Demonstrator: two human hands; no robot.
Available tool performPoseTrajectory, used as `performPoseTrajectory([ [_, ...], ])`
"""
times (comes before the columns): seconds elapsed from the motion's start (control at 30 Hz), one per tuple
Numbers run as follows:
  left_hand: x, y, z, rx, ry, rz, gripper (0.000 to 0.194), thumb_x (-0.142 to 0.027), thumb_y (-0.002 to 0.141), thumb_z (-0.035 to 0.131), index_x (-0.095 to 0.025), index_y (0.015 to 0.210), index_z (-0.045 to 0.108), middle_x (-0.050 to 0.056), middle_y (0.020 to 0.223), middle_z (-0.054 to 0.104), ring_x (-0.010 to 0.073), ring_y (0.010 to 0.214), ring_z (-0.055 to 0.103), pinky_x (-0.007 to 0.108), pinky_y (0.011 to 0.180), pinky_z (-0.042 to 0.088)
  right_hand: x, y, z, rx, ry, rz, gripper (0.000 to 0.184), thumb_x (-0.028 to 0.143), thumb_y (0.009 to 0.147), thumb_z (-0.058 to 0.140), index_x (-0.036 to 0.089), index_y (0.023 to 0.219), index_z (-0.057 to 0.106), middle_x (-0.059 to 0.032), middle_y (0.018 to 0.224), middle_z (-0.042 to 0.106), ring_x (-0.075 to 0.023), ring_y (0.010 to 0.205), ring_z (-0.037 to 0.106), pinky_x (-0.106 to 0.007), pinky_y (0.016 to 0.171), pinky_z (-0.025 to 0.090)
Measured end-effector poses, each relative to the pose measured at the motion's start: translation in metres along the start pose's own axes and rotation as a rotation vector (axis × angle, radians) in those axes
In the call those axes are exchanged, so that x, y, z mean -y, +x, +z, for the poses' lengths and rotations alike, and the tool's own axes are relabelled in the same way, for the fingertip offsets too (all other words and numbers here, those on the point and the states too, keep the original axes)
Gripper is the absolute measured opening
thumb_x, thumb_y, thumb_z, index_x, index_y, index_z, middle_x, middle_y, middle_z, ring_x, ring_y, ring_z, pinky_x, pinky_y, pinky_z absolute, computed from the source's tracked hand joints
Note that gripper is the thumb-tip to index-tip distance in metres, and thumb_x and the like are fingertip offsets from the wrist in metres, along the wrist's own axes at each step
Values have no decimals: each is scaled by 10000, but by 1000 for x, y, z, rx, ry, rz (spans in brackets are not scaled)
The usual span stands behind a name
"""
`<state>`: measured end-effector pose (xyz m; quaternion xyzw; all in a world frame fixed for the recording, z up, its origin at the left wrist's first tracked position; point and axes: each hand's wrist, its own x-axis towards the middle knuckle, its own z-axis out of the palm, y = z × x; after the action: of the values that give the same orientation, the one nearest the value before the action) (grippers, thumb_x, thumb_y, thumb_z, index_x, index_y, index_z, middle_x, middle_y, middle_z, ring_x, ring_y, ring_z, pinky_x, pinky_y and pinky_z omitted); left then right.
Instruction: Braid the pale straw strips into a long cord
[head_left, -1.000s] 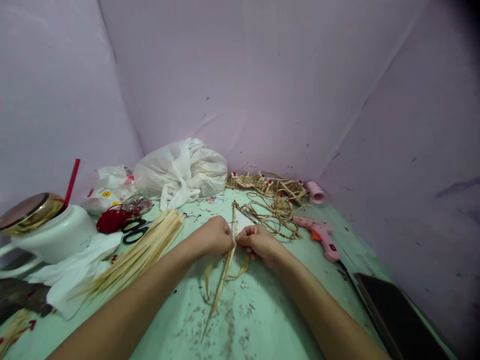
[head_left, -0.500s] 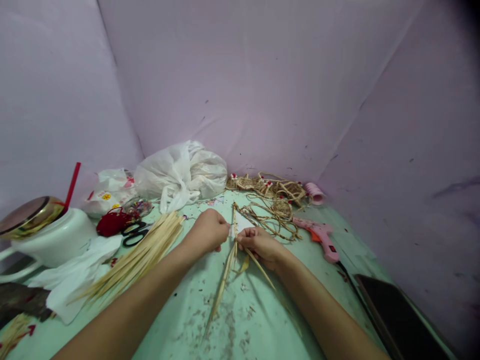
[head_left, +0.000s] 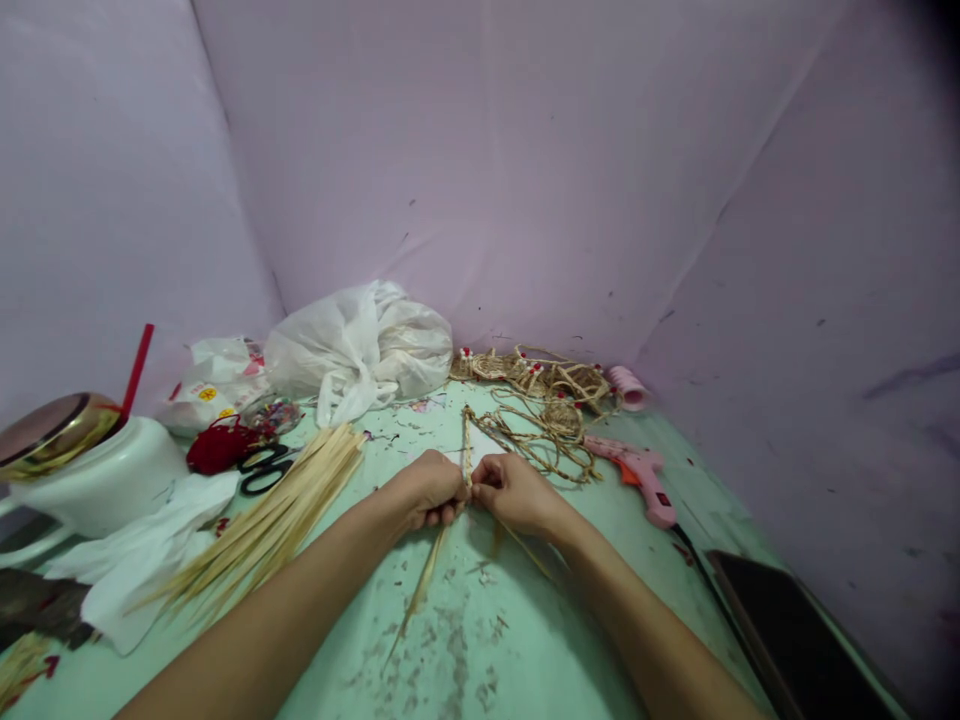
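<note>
A thin braid of straw-coloured fibre point(head_left: 468, 445) stands out from between my hands toward the back of the table. My left hand point(head_left: 435, 490) is closed, its fingers gripping loose strands at the lower end of the braid. Against it, my right hand point(head_left: 514, 490) pinches the braid's end between thumb and fingers. One pale strand point(head_left: 424, 590) trails toward me from below my left hand, and another strand point(head_left: 531, 552) slants out beneath my right. Where the strands cross is hidden by the fingers.
A bundle of pale strips point(head_left: 285, 520) lies left, beside black scissors point(head_left: 264, 470). Finished braided cord point(head_left: 555, 430) is heaped behind. At right are a pink glue gun point(head_left: 645, 478) with its cord and a dark flat slab point(head_left: 787, 630). A white pot point(head_left: 105, 480) stands far left.
My left hand has moved right and slightly toward me, from beside the braid to meet my right hand at its lower end. The right hand has barely shifted.
</note>
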<state>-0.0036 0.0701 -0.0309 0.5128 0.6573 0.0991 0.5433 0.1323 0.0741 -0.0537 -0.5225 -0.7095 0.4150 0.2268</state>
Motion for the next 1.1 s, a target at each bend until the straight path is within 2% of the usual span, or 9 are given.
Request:
performPoseTrajectory([
  [0.13, 0, -3, -3, 101, -37, -1, 173, -156, 601, 468, -83, 558, 619, -31, 287, 343, 48, 254, 243, 186, 320, 141, 2, -2, 0, -14, -114, -46, 61, 109, 634, 492, 139, 655, 540, 23, 547, 507, -79, 510, 408, -187, 465, 285],
  [0.23, 3, -1, -4, 134, -89, -20, 124, -174, 600, 484, -114, 518, 554, -49, 300, 316, 39, 263, 236, 173, 324, 125, 2, -2, -3, 9, -132, -58, 63, 115, 645, 491, 131, 671, 546, 18, 559, 512, -80, 517, 411, -184, 467, 286],
  [0.33, 5, 0, -2, 106, -174, 20, 109, -186, 581, 492, -144, 489, 453, -49, 355, 365, 39, 270, 247, 179, 314, 116, 0, -2, -6, 20, -136, -56, 76, 130, 658, 494, 125, 697, 559, 10, 581, 530, -83, 531, 422, -181, 475, 297],
  [0.5, 8, 0, 4, 11, -145, 209, 93, -166, 569, 479, -149, 484, 446, -48, 353, 372, 47, 259, 246, 196, 304, 125, 2, -4, -8, 19, -249, -74, 122, 130, 653, 500, 126, 719, 603, -17, 621, 587, -96, 560, 463, -183, 483, 297],
  [0.67, 9, 4, 11, -106, -28, 154, 134, -99, 534, 460, -172, 444, 392, -60, 279, 280, 64, 247, 229, 216, 310, 114, 14, -9, -6, -43, -450, -2, 144, 153, 628, 528, 144, 687, 658, -54, 631, 633, -122, 564, 500, -214, 484, 279],
  [0.77, 5, 0, 15, -148, -83, 165, 174, -77, 524, 460, -171, 421, 357, -63, 281, 264, 48, 264, 215, 209, 320, 105, 25, -15, -8, -101, -546, 117, 129, 193, 604, 551, 155, 629, 672, -75, 631, 642, -139, 568, 520, -231, 484, 271],
  [0.83, 1, -5, 16, -143, -127, 111, 191, -84, 536, 458, -168, 401, 352, -56, 269, 260, 48, 260, 213, 208, 319, 109, 32, -18, -8, -104, -575, 158, 125, 207, 582, 560, 163, 606, 675, -75, 614, 640, -142, 555, 522, -233, 471, 258],
  [0.93, -1, -9, 15, -126, -188, 30, 192, -103, 548, 444, -163, 382, 369, -40, 256, 276, 56, 244, 215, 212, 310, 111, 37, -22, -4, -80, -592, 132, 134, 203, 572, 547, 161, 588, 674, -79, 589, 634, -135, 520, 511, -235, 447, 234],
  [1.1, 4, -3, 12, -88, -300, 93, 101, -117, 525, 427, -139, 431, 454, -30, 298, 351, 57, 243, 234, 210, 299, 104, 40, -25, 6, -69, -606, 28, 168, 140, 580, 505, 147, 597, 672, -83, 594, 639, -127, 518, 515, -227, 445, 245],
])
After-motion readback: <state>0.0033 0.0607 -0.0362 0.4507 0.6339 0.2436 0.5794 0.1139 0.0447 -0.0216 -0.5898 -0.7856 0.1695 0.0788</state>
